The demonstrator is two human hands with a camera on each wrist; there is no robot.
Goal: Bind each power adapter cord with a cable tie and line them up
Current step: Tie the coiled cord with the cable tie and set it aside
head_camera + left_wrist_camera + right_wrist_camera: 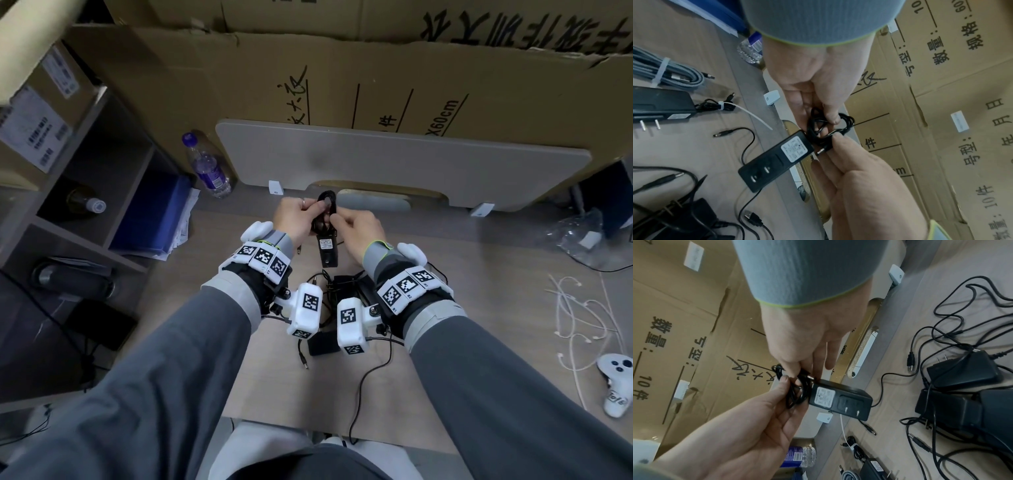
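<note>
Both hands (329, 222), pinching coiled adapter cord (826, 128)

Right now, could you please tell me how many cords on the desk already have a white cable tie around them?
2. A grey braided cable lies at the left of the desk; beside it, a black adapter's cord is tied. Others may hide beneath the arms.

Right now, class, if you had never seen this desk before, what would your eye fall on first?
First, the two hands meeting mid-desk: the left hand and right hand both pinch a coiled black cord, with its labelled black adapter hanging below, no tie on it yet. Next, the tangle of unbound adapters nearer the person. At the person's left, one adapter's cord already wears a white cable tie.
</note>
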